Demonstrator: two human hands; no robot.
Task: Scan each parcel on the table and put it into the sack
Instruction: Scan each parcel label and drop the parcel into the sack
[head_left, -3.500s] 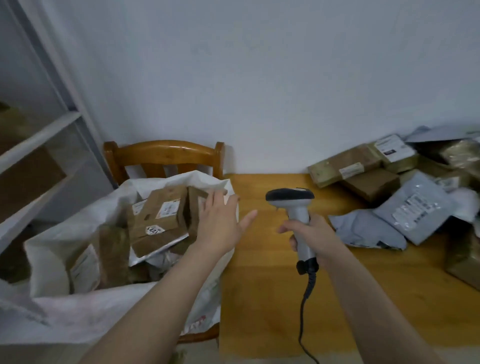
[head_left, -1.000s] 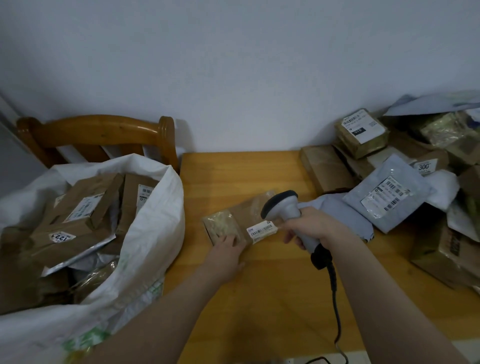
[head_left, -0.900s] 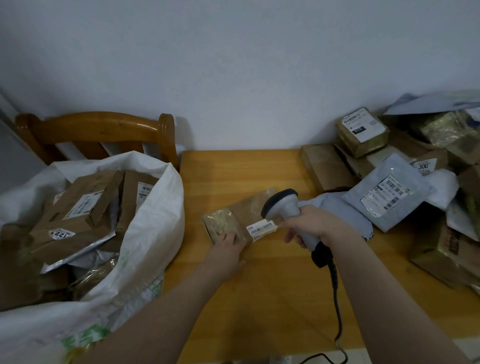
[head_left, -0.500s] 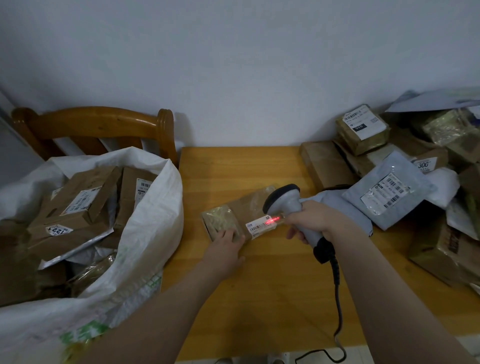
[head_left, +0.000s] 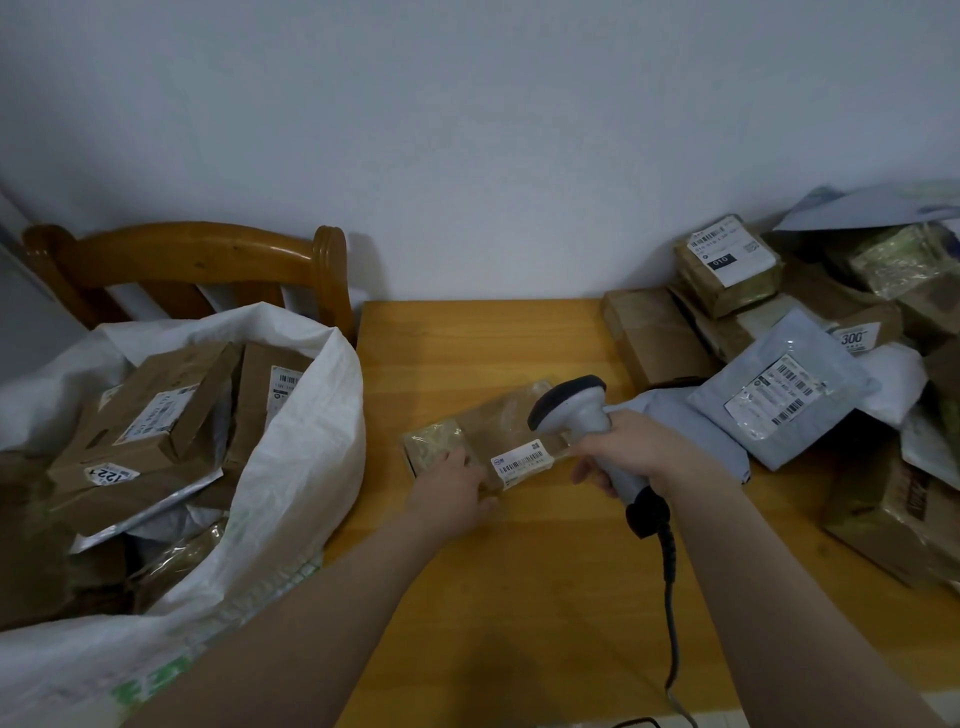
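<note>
Squarely at the centre of the counter (head_left: 493, 338), one flat brown parcel (head_left: 498, 421) is lying with its white barcode label (head_left: 522, 462) facing up; the print on it is too small to read. The left grip (head_left: 452, 486) is pressing down on the parcel's 7 o'clock corner with its fingers lying flat. The right grip (head_left: 639, 452) is wrapping its fingers round the handle of one grey scanner (head_left: 576, 405), whose dark head is pointing towards 9 o'clock just above the label. A black cable (head_left: 670, 597) is trailing from the handle towards 6 o'clock.

At 9 o'clock, one white sack (head_left: 301, 457) is standing with its mouth wide, and two brown boxes are showing in it: the nearer box (head_left: 145, 415) is carrying an oval sticker (head_left: 109, 474) reading "122", while the second box (head_left: 270, 395) is leaning beside it with a barcode label. More wrapped items are lying under them, too dim to count. One wooden chair (head_left: 197, 254) is standing behind the sack at 10 o'clock.

At 2 to 3 o'clock a pile (head_left: 883, 499) of parcels is crowding the counter, too jumbled to count exactly. Among them, a taped carton (head_left: 727, 265) is bearing a label with "010", a tag (head_left: 854, 338) is reading "300", and one grey mailer (head_left: 779, 395) is showing several barcodes.
</note>
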